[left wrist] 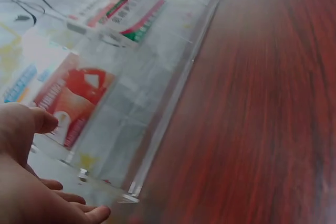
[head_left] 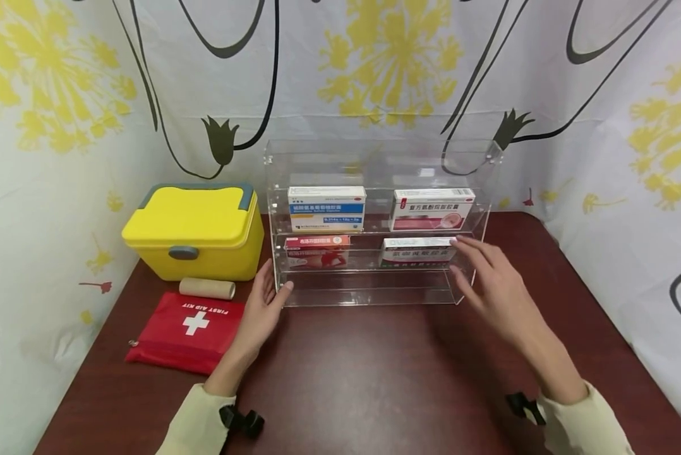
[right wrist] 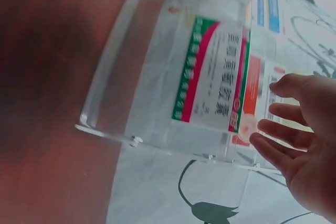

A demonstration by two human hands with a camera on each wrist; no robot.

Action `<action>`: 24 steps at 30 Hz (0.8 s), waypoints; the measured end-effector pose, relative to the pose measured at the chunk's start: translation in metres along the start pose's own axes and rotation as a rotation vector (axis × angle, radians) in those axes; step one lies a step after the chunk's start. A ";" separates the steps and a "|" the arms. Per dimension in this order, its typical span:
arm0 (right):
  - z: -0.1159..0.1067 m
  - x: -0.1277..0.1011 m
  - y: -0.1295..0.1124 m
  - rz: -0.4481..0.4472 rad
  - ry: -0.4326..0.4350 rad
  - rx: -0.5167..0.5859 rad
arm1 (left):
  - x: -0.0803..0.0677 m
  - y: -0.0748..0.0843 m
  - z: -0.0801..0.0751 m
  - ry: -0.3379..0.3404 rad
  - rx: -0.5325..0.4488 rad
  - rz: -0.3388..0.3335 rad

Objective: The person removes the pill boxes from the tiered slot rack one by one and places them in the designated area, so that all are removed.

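Two open hands here: my left hand (head_left: 263, 309) rests flat against the clear acrylic shelf (head_left: 374, 294), my right hand (head_left: 496, 291) hovers at its other side, holding nothing.

From the head, the camera looks forward and down across the dark red surface (head_left: 374, 379) at the whole clear acrylic rack (head_left: 377, 221), with a patterned curtain behind. The left wrist camera sits low and very close to the rack's left front corner (left wrist: 131, 187), looking along its front edge toward the far end. The right wrist camera, also very close, faces the rack's right end (right wrist: 157, 103) from the side. All three views share the rack and its medicine boxes (head_left: 417, 251).
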State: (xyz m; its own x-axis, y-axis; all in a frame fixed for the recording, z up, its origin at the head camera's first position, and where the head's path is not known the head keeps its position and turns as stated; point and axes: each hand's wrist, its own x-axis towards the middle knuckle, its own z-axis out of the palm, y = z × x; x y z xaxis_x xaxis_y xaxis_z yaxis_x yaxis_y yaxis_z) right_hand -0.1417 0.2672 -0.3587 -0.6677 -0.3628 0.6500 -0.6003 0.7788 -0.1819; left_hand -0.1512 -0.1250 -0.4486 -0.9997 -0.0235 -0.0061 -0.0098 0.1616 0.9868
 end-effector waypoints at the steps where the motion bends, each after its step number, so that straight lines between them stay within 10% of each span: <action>1: 0.000 0.005 0.004 0.000 -0.005 -0.013 | 0.003 -0.002 0.001 -0.001 -0.032 -0.007; 8: 0.005 0.023 0.022 -0.049 -0.096 -0.045 | 0.011 -0.011 0.007 -0.022 -0.196 -0.063; 24: 0.003 0.032 0.040 -0.026 -0.167 0.019 | 0.012 -0.029 0.007 -0.036 -0.245 0.015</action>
State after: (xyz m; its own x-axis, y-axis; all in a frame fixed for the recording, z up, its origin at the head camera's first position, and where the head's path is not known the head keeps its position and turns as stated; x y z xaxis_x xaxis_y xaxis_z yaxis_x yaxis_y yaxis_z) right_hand -0.1886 0.2856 -0.3470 -0.7146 -0.4642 0.5233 -0.6256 0.7588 -0.1812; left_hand -0.1631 -0.1226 -0.4783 -0.9999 0.0125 0.0073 0.0062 -0.0821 0.9966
